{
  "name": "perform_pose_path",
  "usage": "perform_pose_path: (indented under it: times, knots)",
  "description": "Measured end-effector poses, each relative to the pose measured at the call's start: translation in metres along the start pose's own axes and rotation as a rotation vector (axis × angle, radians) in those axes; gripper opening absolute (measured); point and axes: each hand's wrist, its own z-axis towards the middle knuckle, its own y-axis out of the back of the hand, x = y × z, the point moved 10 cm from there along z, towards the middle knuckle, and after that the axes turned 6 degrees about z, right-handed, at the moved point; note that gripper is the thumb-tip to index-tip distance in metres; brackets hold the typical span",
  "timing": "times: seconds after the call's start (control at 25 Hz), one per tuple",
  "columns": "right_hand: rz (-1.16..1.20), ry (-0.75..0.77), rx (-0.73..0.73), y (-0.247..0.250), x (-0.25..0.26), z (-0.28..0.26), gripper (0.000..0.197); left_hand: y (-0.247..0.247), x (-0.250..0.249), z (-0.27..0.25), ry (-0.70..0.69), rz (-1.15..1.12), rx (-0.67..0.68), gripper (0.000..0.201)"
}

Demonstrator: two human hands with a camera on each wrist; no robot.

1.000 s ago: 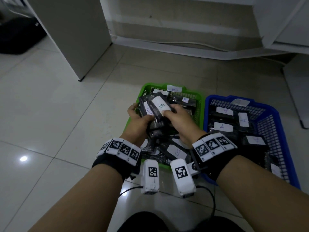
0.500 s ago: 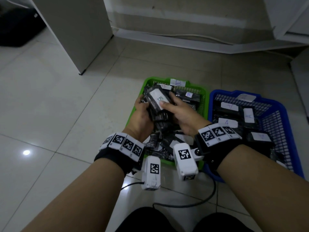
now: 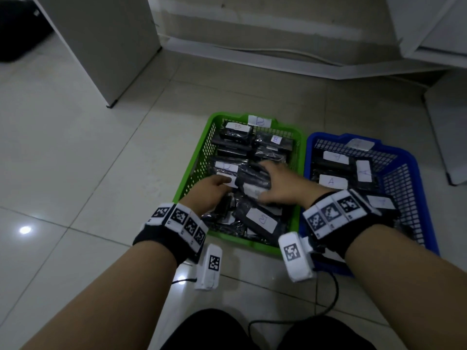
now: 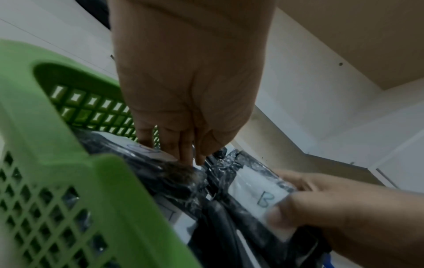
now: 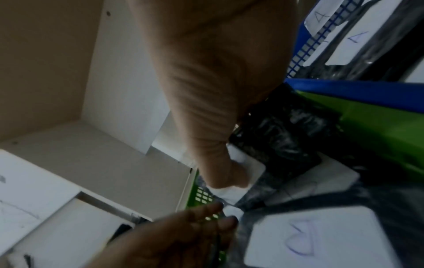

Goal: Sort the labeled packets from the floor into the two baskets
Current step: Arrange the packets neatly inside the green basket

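Note:
Both baskets stand on the floor in the head view. The green basket [image 3: 206,150] holds several black packets with white B labels, and the blue basket [image 3: 400,188] to its right holds A packets. My right hand [image 3: 275,180] is down inside the green basket, gripping a B packet [image 4: 259,194] across its width, thumb on the label. That packet [image 3: 252,190] lies on the pile. My left hand [image 3: 223,183] reaches in beside it. Its fingers [image 4: 187,154] are straight and touch another labelled packet.
A white cabinet panel [image 3: 101,46] stands at the back left. A wall base with a cable [image 3: 278,50] runs behind the baskets. Another white panel [image 3: 449,135] sits at the right. A black cable [image 3: 331,296] loops on the tiles by my knees. Bare tiles stretch to the left.
Both hands were holding a bunch of packets above the green basket. They have come down into it. The left hand has let go and now only touches the pile.

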Motion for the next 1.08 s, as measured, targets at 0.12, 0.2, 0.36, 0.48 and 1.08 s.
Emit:
perform_pose_path:
  times: [0.12, 0.2, 0.36, 0.48, 1.08]
  knots:
    - [-0.135, 0.030, 0.029, -0.014, 0.002, 0.001, 0.087, -0.010, -0.008, 0.000, -0.026, 0.112, 0.046, 0.036]
    - [0.069, 0.035, -0.050, 0.006, 0.002, 0.000, 0.075, -0.016, -0.014, -0.002, -0.031, 0.170, 0.100, 0.050]
    - [0.509, -0.016, -0.207, 0.046, -0.025, -0.005, 0.062, -0.038, -0.031, -0.003, -0.107, 0.391, 0.268, 0.071]
    - [0.769, -0.026, -0.239, 0.048, -0.035, -0.008, 0.060, -0.050, -0.039, 0.006, -0.160, 0.585, 0.289, 0.083]
    - [1.010, -0.024, -0.260, 0.040, -0.059, -0.004, 0.064, -0.054, -0.053, 0.020, -0.177, 0.540, 0.215, 0.059]
